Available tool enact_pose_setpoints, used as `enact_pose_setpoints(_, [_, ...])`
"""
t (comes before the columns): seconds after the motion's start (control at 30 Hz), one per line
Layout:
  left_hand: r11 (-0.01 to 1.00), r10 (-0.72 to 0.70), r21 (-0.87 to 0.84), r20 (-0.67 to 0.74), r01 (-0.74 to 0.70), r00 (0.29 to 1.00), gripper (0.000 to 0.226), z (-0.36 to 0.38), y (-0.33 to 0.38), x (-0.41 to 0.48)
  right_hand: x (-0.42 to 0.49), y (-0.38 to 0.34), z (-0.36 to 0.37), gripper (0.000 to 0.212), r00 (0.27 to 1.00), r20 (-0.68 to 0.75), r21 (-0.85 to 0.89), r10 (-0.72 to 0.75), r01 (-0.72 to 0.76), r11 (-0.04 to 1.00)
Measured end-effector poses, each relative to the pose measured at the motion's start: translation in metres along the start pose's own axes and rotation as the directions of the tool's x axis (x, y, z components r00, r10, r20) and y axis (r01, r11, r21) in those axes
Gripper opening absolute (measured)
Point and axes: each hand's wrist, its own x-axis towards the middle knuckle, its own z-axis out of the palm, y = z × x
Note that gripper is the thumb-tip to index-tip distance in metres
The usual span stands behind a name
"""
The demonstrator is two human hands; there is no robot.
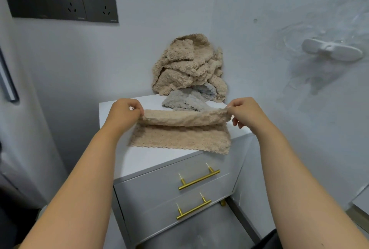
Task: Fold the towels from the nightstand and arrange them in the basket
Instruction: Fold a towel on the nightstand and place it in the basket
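Observation:
A beige towel [179, 137] lies on the white nightstand [147, 161], its near edge at the front of the top. My left hand [123, 113] pinches the towel's far left corner and my right hand [245, 111] pinches the far right corner. Both corners are lifted, so the far edge curls over toward me above the flat part. Behind it a grey towel [185, 100] lies crumpled, and a heap of beige towels [189, 67] is piled against the wall. No basket is in view.
The nightstand has two drawers with gold bar handles [199, 179]. Dark wall sockets [63, 1] sit at the upper left. A white hook [331, 51] is stuck to the wall on the right. A grey door handle [8, 81] shows at the left edge.

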Motion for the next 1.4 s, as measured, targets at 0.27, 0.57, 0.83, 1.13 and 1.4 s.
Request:
enact_pose_setpoints(0.27, [0.987,-0.042,0.161,0.389,-0.023,0.92,0.043,-0.015,0.008,0.001,-0.003,0.007,-0.011,0.01,0.947,0.28,-0.403,0.155,-0.03,0.915])
enact_pose_setpoints(0.57, [0.966,-0.106,0.258,0.45,-0.016,0.887,0.032,0.006,0.009,0.003,0.003,0.005,-0.001,0.033,0.958,0.252,-0.412,0.137,-0.022,0.911])
enact_pose_setpoints(0.83, [0.947,-0.042,0.32,0.212,-0.029,0.976,0.044,0.025,-0.018,0.009,0.027,0.034,0.035,0.042,0.997,0.073,-0.321,-0.011,0.034,0.947])
enact_pose_setpoints(1.13, [0.83,-0.153,0.548,0.406,-0.106,0.901,0.069,0.033,-0.036,0.016,0.042,0.049,0.05,0.01,0.997,-0.079,-0.286,-0.011,-0.012,0.958])
enact_pose_setpoints(1.4, [0.7,-0.105,0.683,0.391,-0.211,0.915,0.055,0.04,0.006,0.009,0.046,0.05,0.052,0.023,0.986,-0.164,-0.264,-0.004,-0.04,0.964])
